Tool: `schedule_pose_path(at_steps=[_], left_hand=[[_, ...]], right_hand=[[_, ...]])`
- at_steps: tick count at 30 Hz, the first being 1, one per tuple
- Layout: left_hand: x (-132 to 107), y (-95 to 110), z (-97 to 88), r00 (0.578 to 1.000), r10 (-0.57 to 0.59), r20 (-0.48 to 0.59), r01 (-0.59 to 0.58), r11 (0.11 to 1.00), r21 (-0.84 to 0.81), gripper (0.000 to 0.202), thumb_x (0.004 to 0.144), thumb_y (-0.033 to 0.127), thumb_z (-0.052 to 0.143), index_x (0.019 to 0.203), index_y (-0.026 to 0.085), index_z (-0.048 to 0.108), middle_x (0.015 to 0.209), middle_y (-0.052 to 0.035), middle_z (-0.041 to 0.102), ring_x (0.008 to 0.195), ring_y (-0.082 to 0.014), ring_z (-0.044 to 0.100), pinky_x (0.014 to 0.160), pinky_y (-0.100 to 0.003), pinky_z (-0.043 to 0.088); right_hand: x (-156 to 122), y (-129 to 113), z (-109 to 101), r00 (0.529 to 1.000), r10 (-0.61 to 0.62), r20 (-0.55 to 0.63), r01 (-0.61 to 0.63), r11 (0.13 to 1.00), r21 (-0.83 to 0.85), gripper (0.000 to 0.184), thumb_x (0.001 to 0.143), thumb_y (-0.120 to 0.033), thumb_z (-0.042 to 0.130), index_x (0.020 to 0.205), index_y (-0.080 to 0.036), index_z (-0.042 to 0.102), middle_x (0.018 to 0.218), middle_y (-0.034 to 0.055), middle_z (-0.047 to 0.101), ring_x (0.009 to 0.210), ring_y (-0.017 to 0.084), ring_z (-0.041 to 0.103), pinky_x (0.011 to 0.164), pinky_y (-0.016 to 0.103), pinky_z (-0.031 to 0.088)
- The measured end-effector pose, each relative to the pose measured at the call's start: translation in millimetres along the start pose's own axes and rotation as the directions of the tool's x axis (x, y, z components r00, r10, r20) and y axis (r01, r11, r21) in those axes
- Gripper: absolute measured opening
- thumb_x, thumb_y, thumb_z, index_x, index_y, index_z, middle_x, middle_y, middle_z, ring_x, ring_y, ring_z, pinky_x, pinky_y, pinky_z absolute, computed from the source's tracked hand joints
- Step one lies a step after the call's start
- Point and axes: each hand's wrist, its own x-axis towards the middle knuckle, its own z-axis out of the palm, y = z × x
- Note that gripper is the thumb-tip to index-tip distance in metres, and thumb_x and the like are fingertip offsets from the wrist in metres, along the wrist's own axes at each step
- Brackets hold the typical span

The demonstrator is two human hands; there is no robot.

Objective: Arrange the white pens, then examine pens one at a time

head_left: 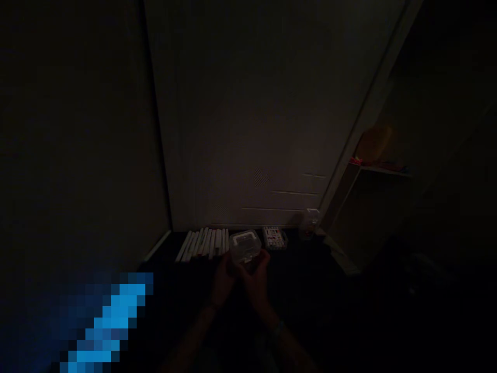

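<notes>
The scene is very dark. Both my hands are raised together over a dark floor, holding a small clear plastic container (244, 247) with a lid. My left hand (222, 282) grips its left side with fingers curled. On the container's right side and underside, my right hand (257, 280) is wrapped around it. What is inside the container cannot be made out.
A row of white tubes (203, 243) lies on the floor by the wall. A small patterned box (275, 237) and a clear jar (311, 223) stand to the right. A white shelf unit (361, 176) is at the right. A blue glowing patch (111, 321) is at lower left.
</notes>
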Motion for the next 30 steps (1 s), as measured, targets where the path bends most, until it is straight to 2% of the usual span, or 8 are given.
schedule_pose_path(at_steps=[2,5,10,13,17,24,27,30], left_hand=[[1,-2,-5.5,0.998,-0.018,0.052,0.018,1.0,-0.005,0.069,0.062,0.037,0.066,0.122,0.016,0.039,0.12,-0.0121,0.053,0.11,-0.0242,0.05,0.094,-0.039,0.039],[3,5,-10.7,0.994,-0.036,0.104,0.04,0.998,-0.043,0.072,0.058,0.037,0.07,0.12,0.017,0.041,0.118,-0.0117,0.054,0.108,-0.0247,0.052,0.093,-0.04,0.04],[2,20,-7.5,0.989,-0.062,0.134,0.076,0.992,-0.104,0.069,0.059,0.036,0.069,0.119,0.016,0.042,0.114,-0.0113,0.058,0.104,-0.0244,0.054,0.091,-0.042,0.042],[0,26,-5.0,0.987,-0.058,0.151,0.079,0.987,-0.139,0.067,0.058,0.034,0.07,0.117,0.016,0.044,0.114,-0.0101,0.058,0.103,-0.0239,0.055,0.091,-0.042,0.043],[-5,29,-6.1,0.978,-0.055,0.202,0.084,0.987,-0.137,0.068,0.058,0.033,0.071,0.117,0.017,0.044,0.114,-0.0089,0.059,0.103,-0.0233,0.056,0.092,-0.041,0.042],[-14,27,-9.7,0.974,-0.054,0.219,0.083,0.989,-0.124,0.071,0.056,0.033,0.071,0.119,0.016,0.044,0.118,-0.0096,0.056,0.106,-0.0238,0.054,0.093,-0.042,0.041],[-14,31,-9.6,0.973,-0.051,0.223,0.078,0.99,-0.115,0.07,0.056,0.033,0.072,0.119,0.017,0.045,0.116,-0.0092,0.058,0.105,-0.0243,0.055,0.092,-0.043,0.042],[-12,36,-10.0,0.984,-0.065,0.167,0.087,0.988,-0.129,0.073,0.056,0.034,0.071,0.121,0.017,0.043,0.113,-0.0096,0.059,0.102,-0.0247,0.056,0.09,-0.044,0.044]], right_hand=[[8,-6,-15,0.995,-0.098,0.03,0.099,0.995,-0.023,0.078,0.063,-0.032,0.068,0.128,-0.017,0.027,0.128,0.0138,0.04,0.118,0.024,0.041,0.097,0.04,0.035],[26,-20,-36,0.949,-0.215,0.232,0.227,0.974,-0.023,0.087,0.059,-0.036,0.071,0.131,-0.019,0.026,0.133,0.0125,0.035,0.124,0.025,0.033,0.1,0.042,0.03],[58,-40,-56,0.866,-0.273,0.419,0.331,0.941,-0.07,0.043,0.076,-0.037,0.054,0.117,-0.024,0.05,0.126,0.006,0.047,0.118,0.021,0.041,0.096,0.042,0.033],[72,-45,-60,0.85,-0.293,0.437,0.369,0.924,-0.099,0.031,0.077,-0.036,0.053,0.106,-0.025,0.058,0.119,0.0039,0.053,0.111,0.02,0.047,0.094,0.04,0.035],[84,-45,-57,0.886,-0.266,0.381,0.321,0.943,-0.09,0.027,0.079,-0.037,0.05,0.098,-0.02,0.061,0.1,0.0036,0.061,0.096,0.017,0.054,0.087,0.033,0.04],[108,-25,-40,0.971,-0.012,0.24,0.078,0.96,-0.269,0.047,0.084,-0.05,0.033,0.078,-0.016,0.065,0.061,0.0004,0.059,0.059,0.012,0.055,0.06,0.022,0.042],[115,-6,-32,0.979,0.011,0.202,0.055,0.946,-0.32,0.046,0.081,-0.053,0.039,0.089,-0.016,0.065,0.054,-0.0003,0.058,0.052,0.012,0.053,0.058,0.021,0.04],[113,11,-24,0.973,0.003,0.23,0.051,0.972,-0.229,0.048,0.076,-0.058,0.045,0.094,-0.018,0.064,0.055,-0.0008,0.06,0.054,0.013,0.055,0.057,0.022,0.042]])
